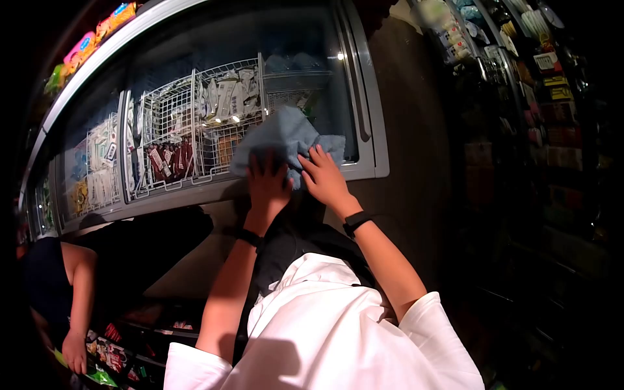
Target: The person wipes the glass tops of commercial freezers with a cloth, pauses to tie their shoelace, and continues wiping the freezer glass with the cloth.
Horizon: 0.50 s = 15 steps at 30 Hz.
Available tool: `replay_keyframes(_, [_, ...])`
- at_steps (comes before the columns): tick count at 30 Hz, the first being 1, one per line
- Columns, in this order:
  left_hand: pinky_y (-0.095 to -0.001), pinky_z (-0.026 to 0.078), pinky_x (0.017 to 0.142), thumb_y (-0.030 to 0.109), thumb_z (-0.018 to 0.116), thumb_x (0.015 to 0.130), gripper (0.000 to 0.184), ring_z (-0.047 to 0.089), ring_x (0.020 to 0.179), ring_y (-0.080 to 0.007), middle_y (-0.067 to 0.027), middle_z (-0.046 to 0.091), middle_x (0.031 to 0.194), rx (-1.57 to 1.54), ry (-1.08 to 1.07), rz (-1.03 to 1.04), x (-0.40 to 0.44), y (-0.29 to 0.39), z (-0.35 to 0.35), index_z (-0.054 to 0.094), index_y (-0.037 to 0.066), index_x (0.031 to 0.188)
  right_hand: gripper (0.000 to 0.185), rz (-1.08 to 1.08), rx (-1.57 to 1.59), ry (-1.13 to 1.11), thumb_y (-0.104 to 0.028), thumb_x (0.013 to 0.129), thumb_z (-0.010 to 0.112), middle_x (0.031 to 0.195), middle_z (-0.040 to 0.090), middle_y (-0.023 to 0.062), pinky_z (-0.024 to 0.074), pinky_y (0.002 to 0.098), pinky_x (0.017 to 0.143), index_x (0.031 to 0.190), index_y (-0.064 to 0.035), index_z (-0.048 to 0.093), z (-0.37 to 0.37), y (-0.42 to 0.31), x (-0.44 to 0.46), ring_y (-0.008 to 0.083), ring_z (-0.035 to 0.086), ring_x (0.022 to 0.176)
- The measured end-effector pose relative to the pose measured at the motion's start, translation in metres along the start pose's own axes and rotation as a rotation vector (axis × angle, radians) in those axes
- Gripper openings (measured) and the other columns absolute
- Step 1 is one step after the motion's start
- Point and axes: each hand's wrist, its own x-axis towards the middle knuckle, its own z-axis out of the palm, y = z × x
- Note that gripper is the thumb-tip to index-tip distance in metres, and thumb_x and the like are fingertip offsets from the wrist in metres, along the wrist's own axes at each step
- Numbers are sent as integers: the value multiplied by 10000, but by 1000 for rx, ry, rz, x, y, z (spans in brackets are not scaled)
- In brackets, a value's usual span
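Note:
A blue-grey cloth (286, 133) lies crumpled over the right part of the freezer's glass top (195, 58). My left hand (268, 188) holds its near left edge, fingers partly in shadow. Close beside it, my right hand (327, 182) grips the cloth's near right side, with several fingers bent over the fabric. Both hands are by the front rim of the chest freezer (361, 170). The fingertips' undersides are hidden.
White wire baskets (168, 107) with packaged goods show through the glass. Bright packs (81, 49) stand along the far edge. Stocked shelves (559, 91) are on the right. At lower left, another person's arm (81, 292) reaches down by low racks of packets (107, 351).

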Motion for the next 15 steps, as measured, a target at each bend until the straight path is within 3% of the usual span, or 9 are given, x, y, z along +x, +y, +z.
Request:
replay_keyframes(2, [-723,271,1089,377,710,841,478,277,1423,-560,-174,367,1575,-48,22,33,-8,-1,-1,666,180,1275,420,-43,21,-71,-166,915,624,1455,504,198,357,526,1144,1330,-102,627,-9,7,-11,418,421,1395])
replay_keyframes(5, [-733,270,1086,384,695,859,526,272,1425,-562,-146,355,1590,-50,16,60,-10,-5,-2,614,232,1356,414,-84,1,-90,-159,920,623,1461,505,194,357,515,1147,1333,-127,628,-21,21,-11,409,412,1407])
replay_keyframes(9, [-752,265,1073,398,674,873,550,270,1425,-564,-121,356,1595,-15,-16,29,5,-10,-2,571,290,1402,371,31,-33,-19,-203,942,602,1524,451,186,334,537,1150,1304,-134,648,-14,26,13,424,408,1405])
replay_keyframes(11, [-824,240,996,435,645,882,560,257,1438,-535,-85,350,1601,119,-13,-4,20,-8,0,545,325,1422,377,79,-54,36,-220,941,602,1523,448,193,334,551,1144,1305,-130,646,-7,19,25,433,399,1408])
replay_keyframes(12, [-827,273,974,445,587,930,562,284,1428,-525,-81,314,1618,157,-35,-5,22,-6,-4,490,324,1470,386,92,-82,49,-216,933,606,1526,437,205,334,560,1139,1304,-119,643,-2,13,28,439,390,1410])
replay_keyframes(15, [-791,261,1023,446,599,929,557,275,1435,-527,-104,307,1625,117,-31,-53,18,4,-3,523,262,1448,417,69,-69,41,-192,912,619,1483,469,212,340,558,1138,1315,-87,624,6,4,22,438,394,1403])
